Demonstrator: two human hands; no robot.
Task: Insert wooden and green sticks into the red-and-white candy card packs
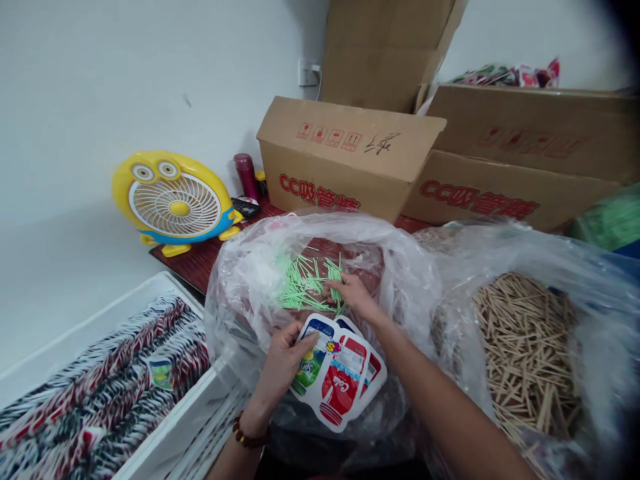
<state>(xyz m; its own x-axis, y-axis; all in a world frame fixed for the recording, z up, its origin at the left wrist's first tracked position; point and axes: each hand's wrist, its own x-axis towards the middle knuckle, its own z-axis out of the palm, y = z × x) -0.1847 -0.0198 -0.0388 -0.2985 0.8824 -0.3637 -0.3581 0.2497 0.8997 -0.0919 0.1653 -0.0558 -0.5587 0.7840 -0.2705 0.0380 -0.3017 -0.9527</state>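
My left hand (281,363) grips a small fan of bottle-shaped printed cards (340,377), red, green and blue on white, held over the near rim of a clear plastic bag (240,280). Inside that bag lies a loose heap of thin green sticks (305,283). My right hand (351,293) reaches into the bag with its fingers pinched on a few of the green sticks at the heap's right side.
A second clear bag at the right holds many wooden sticks (525,347). A white tray (165,433) at the lower left is packed with finished printed pieces. A yellow desk fan (175,203), a dark red bottle (246,175) and cardboard boxes (345,157) stand behind.
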